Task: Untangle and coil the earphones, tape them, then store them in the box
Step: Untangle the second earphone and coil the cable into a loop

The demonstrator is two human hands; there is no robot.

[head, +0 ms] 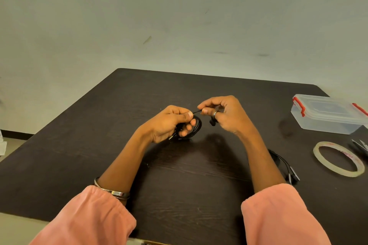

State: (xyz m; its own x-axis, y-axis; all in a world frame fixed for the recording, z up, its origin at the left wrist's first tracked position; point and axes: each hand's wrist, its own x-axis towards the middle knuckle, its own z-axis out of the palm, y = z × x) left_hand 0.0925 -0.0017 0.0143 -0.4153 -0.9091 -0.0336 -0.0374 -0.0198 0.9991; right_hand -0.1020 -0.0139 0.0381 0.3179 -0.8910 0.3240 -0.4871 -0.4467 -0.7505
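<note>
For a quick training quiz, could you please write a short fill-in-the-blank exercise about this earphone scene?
1. The left hand holds a black ____ of earphone cable.
2. The right hand pinches the cable's free end; a ____ sits on one finger.
3. The clear box has ____ clips.
4. The tape roll lies on the table, ____ the box.

Missing words: coil; ring; red; in front of

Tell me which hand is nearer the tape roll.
Right. The right hand is above the table's middle, left of and beyond the tape roll; the left hand, gripping the coiled earphones, is farther left still.
</note>
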